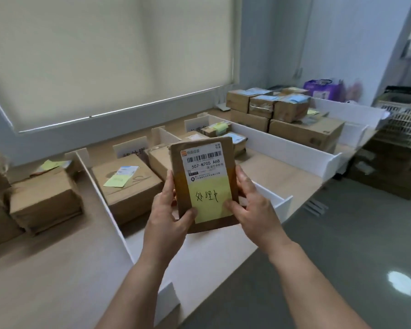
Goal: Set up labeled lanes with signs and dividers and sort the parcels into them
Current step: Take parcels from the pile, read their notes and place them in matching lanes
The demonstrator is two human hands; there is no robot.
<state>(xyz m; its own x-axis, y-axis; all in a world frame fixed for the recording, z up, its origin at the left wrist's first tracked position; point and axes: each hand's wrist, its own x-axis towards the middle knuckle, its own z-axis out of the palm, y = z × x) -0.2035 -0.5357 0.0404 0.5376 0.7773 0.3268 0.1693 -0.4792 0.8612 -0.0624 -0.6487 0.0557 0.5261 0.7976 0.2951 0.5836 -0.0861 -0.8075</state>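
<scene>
Parcel (203, 184) sits upright between my left hand (170, 210) and right hand (252, 205), both clamping its side edges above the surface (282, 172), bare lane space at 2 o'clock.

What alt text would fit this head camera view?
Both hands, left hand and right hand, hold up a brown parcel with a yellow sticky note, above a table split by white dividers into lanes of boxes.
</scene>
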